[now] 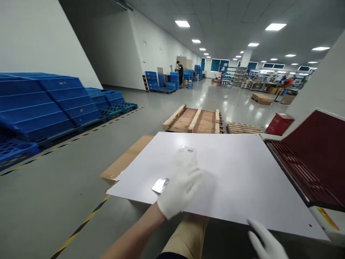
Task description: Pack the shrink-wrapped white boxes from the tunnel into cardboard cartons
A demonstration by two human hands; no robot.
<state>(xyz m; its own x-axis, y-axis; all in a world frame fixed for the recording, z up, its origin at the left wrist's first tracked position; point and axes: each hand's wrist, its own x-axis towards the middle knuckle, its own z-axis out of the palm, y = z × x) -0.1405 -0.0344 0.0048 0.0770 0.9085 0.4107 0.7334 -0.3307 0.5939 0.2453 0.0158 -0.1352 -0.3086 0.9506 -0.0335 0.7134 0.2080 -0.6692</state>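
Observation:
A large white board (231, 162) lies flat in front of me. My left hand (180, 190), in a white glove, is over its near left part. Motion smears the fingers, so I cannot tell whether they grip anything. Beside that hand, on its left, a small shiny silver packet (159, 185) with dark print shows, partly covered. Just beyond the fingers is a pale, see-through sleeve with a barcode label (188, 149). My right hand (265, 239), also gloved, is at the board's near edge, its fingers apart; whether it touches the edge is unclear.
Cardboard (129, 158) sticks out under the board's left side. Beyond it stands a wooden pallet (194, 120). To the right is a dark red rack (304, 165) and a red box (280, 123). Blue crates (48, 100) line the left. A person (180, 73) stands far back.

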